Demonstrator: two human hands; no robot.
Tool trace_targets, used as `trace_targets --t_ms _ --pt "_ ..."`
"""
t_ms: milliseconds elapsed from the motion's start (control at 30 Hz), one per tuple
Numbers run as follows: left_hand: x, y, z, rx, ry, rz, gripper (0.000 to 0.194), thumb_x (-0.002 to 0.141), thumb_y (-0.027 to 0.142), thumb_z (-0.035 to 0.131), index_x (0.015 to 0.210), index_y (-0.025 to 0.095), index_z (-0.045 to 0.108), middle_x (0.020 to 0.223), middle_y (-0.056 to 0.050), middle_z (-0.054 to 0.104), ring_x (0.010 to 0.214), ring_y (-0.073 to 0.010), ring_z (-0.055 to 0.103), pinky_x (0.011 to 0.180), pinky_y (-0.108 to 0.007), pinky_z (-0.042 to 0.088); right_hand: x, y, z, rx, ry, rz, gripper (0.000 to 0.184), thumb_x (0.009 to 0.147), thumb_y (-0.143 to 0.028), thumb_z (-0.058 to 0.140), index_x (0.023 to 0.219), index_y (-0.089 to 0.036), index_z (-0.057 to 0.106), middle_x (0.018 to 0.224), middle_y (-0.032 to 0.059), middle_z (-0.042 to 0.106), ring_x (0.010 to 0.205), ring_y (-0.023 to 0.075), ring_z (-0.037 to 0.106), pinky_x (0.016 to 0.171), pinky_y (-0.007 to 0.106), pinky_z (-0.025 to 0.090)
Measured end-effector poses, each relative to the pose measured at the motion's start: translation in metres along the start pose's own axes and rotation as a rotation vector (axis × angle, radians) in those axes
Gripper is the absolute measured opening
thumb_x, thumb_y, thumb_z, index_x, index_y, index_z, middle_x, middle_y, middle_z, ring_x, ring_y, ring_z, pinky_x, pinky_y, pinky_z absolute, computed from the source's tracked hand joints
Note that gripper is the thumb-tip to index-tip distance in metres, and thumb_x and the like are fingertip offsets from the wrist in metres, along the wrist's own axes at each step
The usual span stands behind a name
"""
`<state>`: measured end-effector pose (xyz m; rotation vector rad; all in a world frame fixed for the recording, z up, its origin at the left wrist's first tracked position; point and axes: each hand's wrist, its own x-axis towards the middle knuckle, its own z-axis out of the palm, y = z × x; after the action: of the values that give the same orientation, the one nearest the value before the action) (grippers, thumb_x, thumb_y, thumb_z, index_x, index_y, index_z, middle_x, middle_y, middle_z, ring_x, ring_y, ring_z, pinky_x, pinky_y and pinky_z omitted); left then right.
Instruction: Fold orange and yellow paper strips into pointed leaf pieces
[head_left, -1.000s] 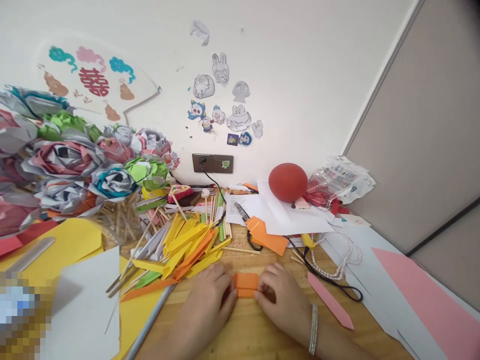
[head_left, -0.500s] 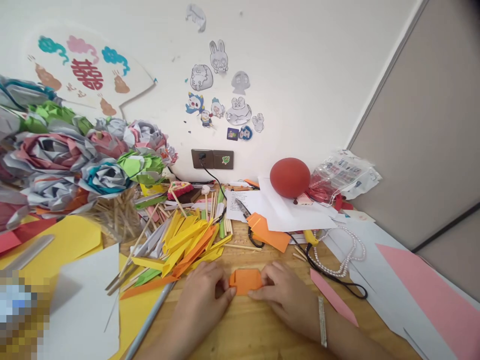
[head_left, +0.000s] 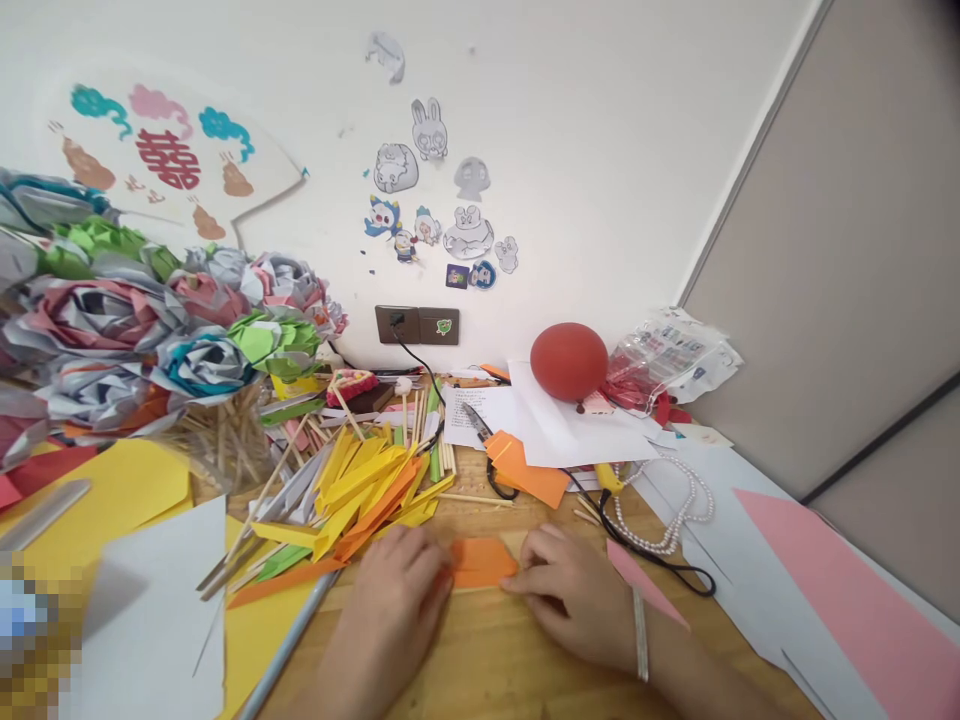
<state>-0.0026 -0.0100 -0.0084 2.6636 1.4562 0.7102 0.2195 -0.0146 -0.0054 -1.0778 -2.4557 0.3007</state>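
At the view's six o'clock, the orange paper (head_left: pixel 482 563) rests on the wooden bench (head_left: pixel 465 660), the right hand (head_left: pixel 574 595) pinching its three-o'clock end, seemingly to steady it; the left hand (head_left: pixel 401 590) covers the nine-o'clock end, but I cannot tell its grip. From the paper, yellow strips (head_left: pixel 366 468) crowd ten o'clock, a red balloon (head_left: pixel 568 361) one, and a stickered white wall (head_left: pixel 600 150) twelve.

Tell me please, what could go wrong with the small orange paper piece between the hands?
The small orange paper piece could crease unevenly if the bare left hand and bare right hand, at its opposite ends, shift differently. The loose heap of yellow and orange folded paper strips, close to the left hand, could be knocked. The flat pink paper strip beside the right hand might get bent.
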Motion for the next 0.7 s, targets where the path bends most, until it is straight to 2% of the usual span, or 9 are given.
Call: trace_targets --t_ms 67,100,133,233,367,433,500,600,700 --pt "-0.007 0.005 0.007 0.074 0.071 0.259 0.018 0.087 0.013 0.044 0.091 0.02 0.06 0.085 -0.003 0.064 0.078 -0.0201 0.057 0.072 -0.034 0.046 0.001 -0.008 0.01 -0.062 0.025 0.03 0.025 0.08 -0.008 0.048 0.092 -0.02 0.067 0.077 0.0044 0.055 0.075 0.0186 0.048 0.065 0.031 0.036" --pt "-0.011 0.008 0.011 0.12 0.125 0.333 0.023 0.087 0.011 0.043 0.101 0.019 0.059 0.091 -0.005 0.066 0.081 -0.0204 0.058 0.074 -0.034 0.047 0.002 -0.011 0.014 -0.07 0.028 0.039 0.022 0.078 -0.009 0.05 0.089 -0.018 0.066 0.075 0.0042 0.055 0.075 0.019 0.048 0.065 0.031 0.036" --pt "-0.014 0.01 0.014 0.176 0.155 0.345 0.026 0.086 0.01 0.042 0.106 0.017 0.057 0.094 -0.006 0.066 0.084 -0.0209 0.059 0.075 -0.033 0.048 0.002 -0.014 0.016 -0.059 0.022 0.035 0.016 0.076 -0.01 0.052 0.083 -0.017 0.065 0.075 0.0043 0.055 0.075 0.0193 0.048 0.066 0.032 0.037" --pt "-0.021 0.016 0.019 0.258 0.101 0.387 0.031 0.086 0.017 0.047 0.117 0.016 0.052 0.104 -0.007 0.066 0.093 -0.0238 0.059 0.08 -0.034 0.049 0.003 -0.016 0.014 0.06 0.073 0.044 0.018 0.075 -0.007 0.05 0.078 -0.018 0.063 0.075 0.0033 0.056 0.074 0.0184 0.049 0.066 0.031 0.039" --pt "-0.021 0.017 0.015 0.312 0.038 0.409 0.04 0.084 0.019 0.053 0.124 0.016 0.049 0.108 -0.008 0.065 0.097 -0.0242 0.06 0.081 -0.033 0.051 0.006 -0.007 0.002 0.194 0.173 0.122 0.037 0.072 0.001 0.046 0.099 -0.02 0.061 0.093 0.0055 0.058 0.089 0.0191 0.051 0.078 0.032 0.043" --pt "-0.02 0.016 0.013 0.328 0.025 0.435 0.044 0.082 0.019 0.056 0.125 0.017 0.048 0.114 -0.009 0.063 0.101 -0.0252 0.058 0.083 -0.033 0.051 0.007 -0.004 0.0 0.146 0.155 0.089 0.043 0.07 0.002 0.047 0.105 -0.02 0.06 0.105 0.0075 0.056 0.099 0.0213 0.048 0.086 0.036 0.042" --pt "-0.019 0.015 0.012 0.312 0.021 0.478 0.046 0.082 0.026 0.058 0.126 0.016 0.047 0.118 -0.009 0.061 0.105 -0.026 0.057 0.084 -0.033 0.051 0.007 -0.004 0.001 0.085 0.118 0.03 0.039 0.073 0.001 0.046 0.103 -0.019 0.062 0.109 0.0084 0.055 0.101 0.0224 0.046 0.088 0.039 0.041" --pt "-0.018 0.016 0.008 0.249 0.005 0.498 0.049 0.082 0.036 0.06 0.125 0.015 0.048 0.115 -0.009 0.063 0.105 -0.026 0.057 0.085 -0.033 0.051 0.004 -0.007 0.003 0.051 0.08 -0.023 0.029 0.078 -0.002 0.046 0.094 -0.019 0.064 0.106 0.0076 0.056 0.098 0.0218 0.047 0.085 0.038 0.042" --pt "-0.017 0.018 0.0 0.134 -0.008 0.499 0.033 0.086 0.035 0.057 0.113 0.017 0.056 0.1 -0.005 0.068 0.102 -0.0237 0.059 0.086 -0.031 0.052 0.003 -0.007 -0.001 0.068 0.079 -0.043 0.03 0.077 -0.002 0.046 0.096 -0.02 0.062 0.107 0.0069 0.056 0.098 0.0207 0.047 0.086 0.037 0.042"
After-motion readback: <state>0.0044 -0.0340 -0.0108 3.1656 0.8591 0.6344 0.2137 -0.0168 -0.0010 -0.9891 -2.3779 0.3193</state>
